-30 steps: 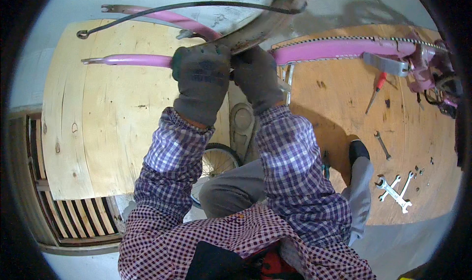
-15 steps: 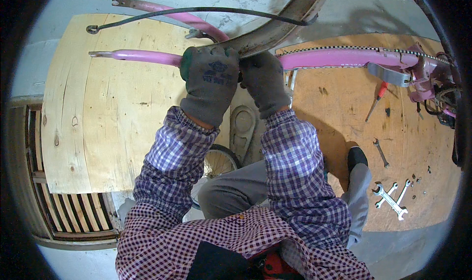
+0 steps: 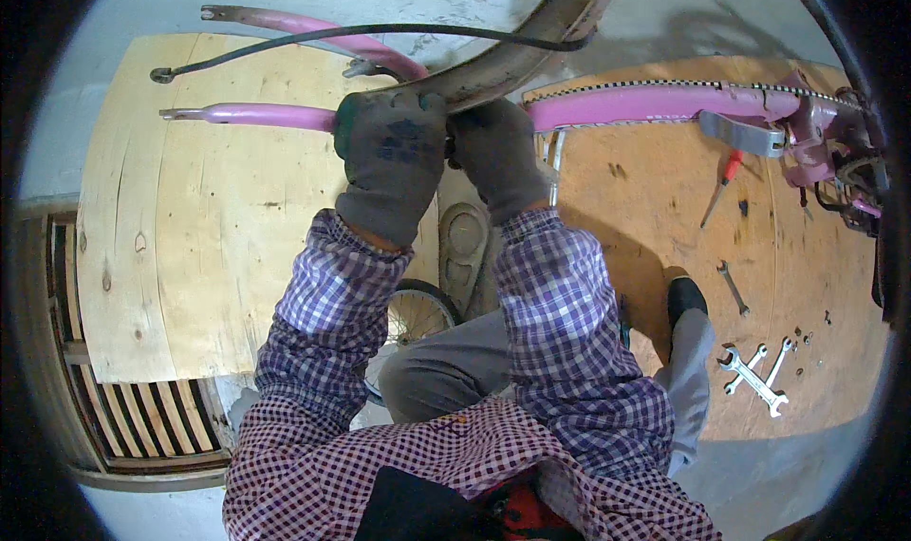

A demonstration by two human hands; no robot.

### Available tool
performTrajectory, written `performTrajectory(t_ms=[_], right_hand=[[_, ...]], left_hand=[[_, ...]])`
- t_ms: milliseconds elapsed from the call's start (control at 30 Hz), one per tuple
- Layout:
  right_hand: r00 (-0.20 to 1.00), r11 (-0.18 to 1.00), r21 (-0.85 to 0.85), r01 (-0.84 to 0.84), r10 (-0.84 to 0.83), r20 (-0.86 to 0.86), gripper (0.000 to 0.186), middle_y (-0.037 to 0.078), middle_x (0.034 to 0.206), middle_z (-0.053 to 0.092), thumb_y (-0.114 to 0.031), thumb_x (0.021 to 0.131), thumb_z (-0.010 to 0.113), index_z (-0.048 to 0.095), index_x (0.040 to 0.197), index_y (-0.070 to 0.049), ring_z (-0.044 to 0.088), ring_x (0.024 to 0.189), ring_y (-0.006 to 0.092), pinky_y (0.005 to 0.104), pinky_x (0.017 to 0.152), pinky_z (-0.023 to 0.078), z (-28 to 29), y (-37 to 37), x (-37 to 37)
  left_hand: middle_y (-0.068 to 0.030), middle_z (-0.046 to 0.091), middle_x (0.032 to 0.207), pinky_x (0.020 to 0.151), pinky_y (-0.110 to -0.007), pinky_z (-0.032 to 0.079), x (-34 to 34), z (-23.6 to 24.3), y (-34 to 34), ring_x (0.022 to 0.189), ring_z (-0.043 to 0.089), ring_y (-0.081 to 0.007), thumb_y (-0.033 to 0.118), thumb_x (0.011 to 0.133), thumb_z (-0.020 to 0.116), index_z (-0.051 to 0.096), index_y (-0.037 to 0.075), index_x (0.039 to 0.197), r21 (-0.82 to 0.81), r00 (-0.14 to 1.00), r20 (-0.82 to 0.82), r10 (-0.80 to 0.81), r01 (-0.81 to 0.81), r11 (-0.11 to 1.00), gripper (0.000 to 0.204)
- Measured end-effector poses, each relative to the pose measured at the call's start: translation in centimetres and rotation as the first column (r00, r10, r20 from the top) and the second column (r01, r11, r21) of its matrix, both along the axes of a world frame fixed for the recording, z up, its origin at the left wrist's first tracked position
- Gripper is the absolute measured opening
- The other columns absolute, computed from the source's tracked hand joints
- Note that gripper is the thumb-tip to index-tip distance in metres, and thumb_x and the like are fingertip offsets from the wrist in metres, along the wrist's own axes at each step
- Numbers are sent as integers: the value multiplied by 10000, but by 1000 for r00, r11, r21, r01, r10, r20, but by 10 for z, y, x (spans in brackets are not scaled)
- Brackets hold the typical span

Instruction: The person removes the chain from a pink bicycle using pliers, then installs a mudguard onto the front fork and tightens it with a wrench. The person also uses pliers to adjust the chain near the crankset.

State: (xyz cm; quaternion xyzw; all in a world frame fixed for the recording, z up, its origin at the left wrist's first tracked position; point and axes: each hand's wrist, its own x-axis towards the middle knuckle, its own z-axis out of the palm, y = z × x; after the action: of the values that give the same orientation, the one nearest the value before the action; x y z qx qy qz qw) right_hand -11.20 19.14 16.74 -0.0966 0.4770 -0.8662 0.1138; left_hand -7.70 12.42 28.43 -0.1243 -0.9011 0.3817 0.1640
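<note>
A pink bicycle frame (image 3: 655, 107) lies across the upper part of the view, its two pink stay tubes (image 3: 270, 115) reaching left. A worn grey curved mudguard (image 3: 527, 62) rises from its middle, with a thin black rod (image 3: 380, 29) crossing it. My left hand (image 3: 392, 157), in a grey glove, is closed where the near tube meets the mudguard. Right beside it, my gloved right hand (image 3: 498, 152) is closed just under the mudguard. Both sets of fingertips are mostly hidden. A small dark bit shows between the hands, too little to name.
Light plywood (image 3: 209, 218) lies left and browner board (image 3: 626, 190) right. On the brown board are a red-handled screwdriver (image 3: 729, 171), a single spanner (image 3: 733, 288), crossed spanners (image 3: 754, 380) and small nuts. A grey chain guard (image 3: 463, 247) and a wheel (image 3: 418, 313) lie below my hands.
The whole view has shifted slightly, so the bicycle frame and boards appear a little further left. Both hands stay closed at the same spot by the mudguard.
</note>
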Motion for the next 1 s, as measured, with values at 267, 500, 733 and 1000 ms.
performTrajectory(t_ms=[267,500,733,1000], right_hand=[[988,988,104,116,-105,-109,194,176,984,744,-23,810,707,705,1004,-33,717,929,354,428,810,568,-2,-4,-2],[854,812,408,418,-198,-481,195,162,965,729,-123,807,731,731,993,-68,720,864,308,381,741,576,-8,-12,-3],[862,843,321,431,-279,-422,215,143,925,714,-144,773,764,737,975,-77,704,892,320,403,767,572,-13,-20,-3],[987,984,-111,136,-144,-71,177,148,906,742,-113,886,695,698,1017,5,726,727,247,349,633,593,-17,-21,-3]], left_hand=[[-61,685,786,741,-427,471,2,3,6,778,689,-253,198,828,669,683,152,875,-84,1000,5,14,-13,996,68],[-55,684,775,724,-439,460,3,3,9,766,686,-251,186,811,674,662,152,845,-130,999,5,43,-42,991,50],[-54,669,736,669,-460,451,-1,2,8,704,681,-264,190,801,679,659,150,865,-119,998,1,64,-64,991,78],[-65,669,725,620,-467,464,-1,2,7,693,690,-263,200,799,700,658,144,886,-103,999,27,19,-16,995,112]])
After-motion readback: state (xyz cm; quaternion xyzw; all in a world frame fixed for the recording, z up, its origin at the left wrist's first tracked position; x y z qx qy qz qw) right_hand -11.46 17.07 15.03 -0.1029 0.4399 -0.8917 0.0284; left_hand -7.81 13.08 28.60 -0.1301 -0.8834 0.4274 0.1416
